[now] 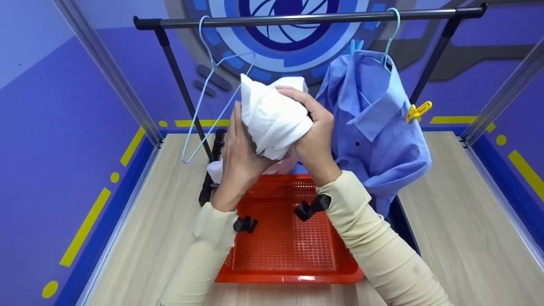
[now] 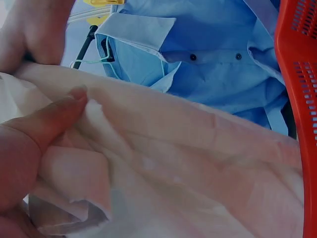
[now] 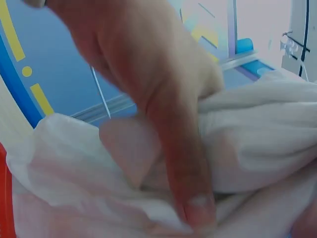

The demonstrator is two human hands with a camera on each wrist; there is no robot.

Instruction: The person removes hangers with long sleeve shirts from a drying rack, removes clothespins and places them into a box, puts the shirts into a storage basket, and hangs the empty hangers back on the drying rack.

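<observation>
A bunched white garment (image 1: 274, 114) is held up between both hands, above the far end of the red basket. My left hand (image 1: 242, 148) grips it from the left and below; in the left wrist view the thumb (image 2: 54, 114) presses on a fold of the cloth. On the other side, my right hand (image 1: 316, 131) grips the bundle, its fingers over the top. The right wrist view shows that thumb (image 3: 190, 183) lying across the white fabric. Part of the garment hangs lower behind the wrists, and its full shape is hidden in the folds.
A bare light-blue hanger (image 1: 208, 85) hangs at the left of a black rail (image 1: 272, 19). To the right hangs a blue shirt (image 1: 378, 127) on another hanger, with a yellow clip (image 1: 418, 111) at its shoulder. The red basket (image 1: 289, 278) stands below on the wooden table (image 1: 463, 238).
</observation>
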